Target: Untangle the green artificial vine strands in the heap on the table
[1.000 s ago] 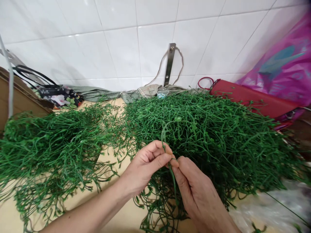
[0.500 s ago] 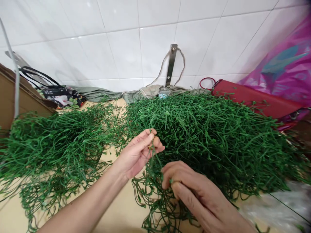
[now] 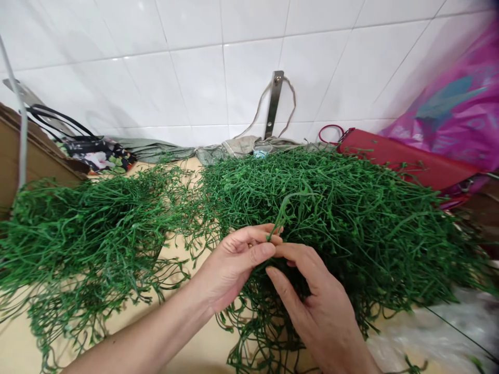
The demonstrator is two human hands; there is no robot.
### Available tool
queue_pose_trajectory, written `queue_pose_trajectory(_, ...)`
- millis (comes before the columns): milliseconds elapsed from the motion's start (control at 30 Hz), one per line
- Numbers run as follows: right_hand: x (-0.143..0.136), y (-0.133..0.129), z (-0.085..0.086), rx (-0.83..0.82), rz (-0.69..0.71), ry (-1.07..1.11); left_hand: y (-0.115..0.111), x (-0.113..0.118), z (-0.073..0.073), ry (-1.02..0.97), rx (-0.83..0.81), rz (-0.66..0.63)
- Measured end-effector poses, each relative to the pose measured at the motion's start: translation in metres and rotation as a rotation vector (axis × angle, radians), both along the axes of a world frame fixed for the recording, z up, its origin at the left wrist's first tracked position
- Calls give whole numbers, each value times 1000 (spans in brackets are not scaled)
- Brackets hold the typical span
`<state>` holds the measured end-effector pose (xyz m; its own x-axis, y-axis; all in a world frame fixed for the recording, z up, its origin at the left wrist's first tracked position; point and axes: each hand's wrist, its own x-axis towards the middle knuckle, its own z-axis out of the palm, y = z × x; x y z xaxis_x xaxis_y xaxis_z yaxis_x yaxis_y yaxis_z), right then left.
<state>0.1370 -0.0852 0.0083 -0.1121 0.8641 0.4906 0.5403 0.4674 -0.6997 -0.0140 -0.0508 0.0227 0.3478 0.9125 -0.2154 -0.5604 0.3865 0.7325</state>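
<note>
My left hand (image 3: 237, 259) is closed in a pinch on a green artificial plant stem (image 3: 284, 210), whose curved thin strands rise above the fingertips. A ring shows on one of its fingers. Right beside it, my right hand (image 3: 315, 296) has its thumb and index finger apart, the index tip close against the left fingertips. I see nothing held between them. Under and behind both hands spreads a large pile of green stems (image 3: 351, 208) with small budded tips. Another pile of the same stems (image 3: 86, 228) lies to the left.
At the back right are a red bag (image 3: 409, 158) and a pink plastic bag (image 3: 460, 114). A floral bag (image 3: 97, 153) and a cardboard box (image 3: 35, 150) stand at the left. Clear plastic film (image 3: 440, 327) lies front right. A metal bracket (image 3: 274, 104) is on the tiled wall.
My left hand has moved slightly right and down, and the stem now points up from its fingers. My right hand has come up to the left fingertips, its thumb and index finger spread.
</note>
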Motion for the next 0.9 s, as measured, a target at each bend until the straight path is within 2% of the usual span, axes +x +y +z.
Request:
queue_pose_trajectory(233,6,0,8,-375,6,255,3,-1,-5,143,76,54)
queue_pose_trajectory(333,9,2,8,-475,33,335,4,-2,-5,196,163,11)
queue_pose_trajectory(467,10,2,9,-467,10,327,5,-1,-4,244,212,-74)
queue_pose_trajectory(733,10,0,12,-492,-3,240,4,-1,-1,311,263,-108)
queue_pose_trajectory(900,12,-1,7,-553,29,236,3,-3,2,456,300,-110)
